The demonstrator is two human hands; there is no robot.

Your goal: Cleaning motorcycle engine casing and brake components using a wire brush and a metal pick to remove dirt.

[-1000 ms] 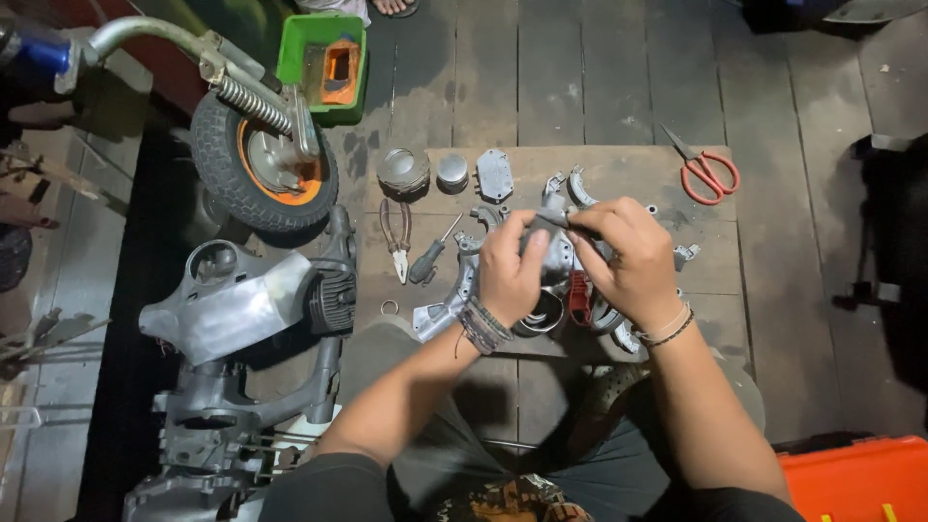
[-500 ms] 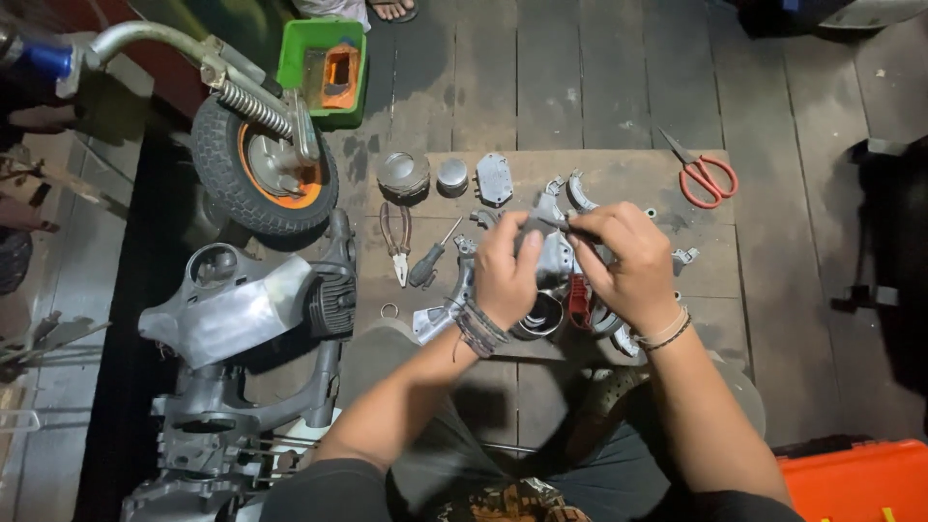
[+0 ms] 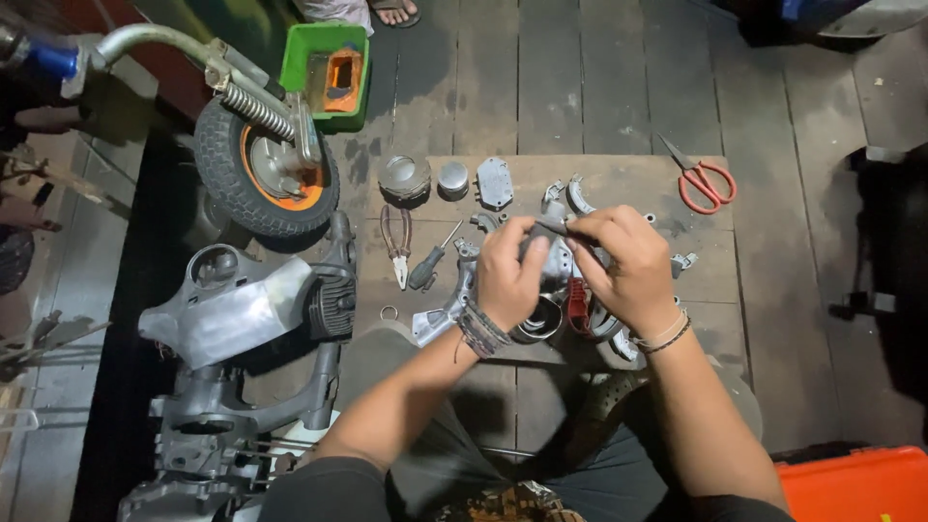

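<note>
Green plastic, a square tub (image 3: 314, 53) with an orange block inside, sits at the top of my view beside the small spoked wheel with the orange hub (image 3: 266, 169); an orange case (image 3: 855, 483) shows at the bottom right corner. I see no readable labels on either.

Both my hands are over the wooden counter (image 3: 619, 184), close together. My left hand (image 3: 507, 275) is clamped around a grey cast metal housing (image 3: 553, 259), which sits just above the counter's middle, and my right hand (image 3: 628, 266) pinches a thin dark tool (image 3: 553, 229) against its top. A small red part (image 3: 577, 300) shows just below it, between my wrists, with a shiny metal ring (image 3: 537, 324) beside it.

Around them I count one pair of red-handled scissors (image 3: 698, 179) at the far right, one pair of pliers (image 3: 395, 242), one black-handled screwdriver (image 3: 432, 261), two round metal caps (image 3: 425, 179), one flat grey cover plate (image 3: 494, 182) and a small wire ring (image 3: 387, 311). My hands hide whatever lies beneath them.

Left of the counter, on the plank floor (image 3: 580, 77), lies a silver scooter body with a finned engine (image 3: 242, 309).
</note>
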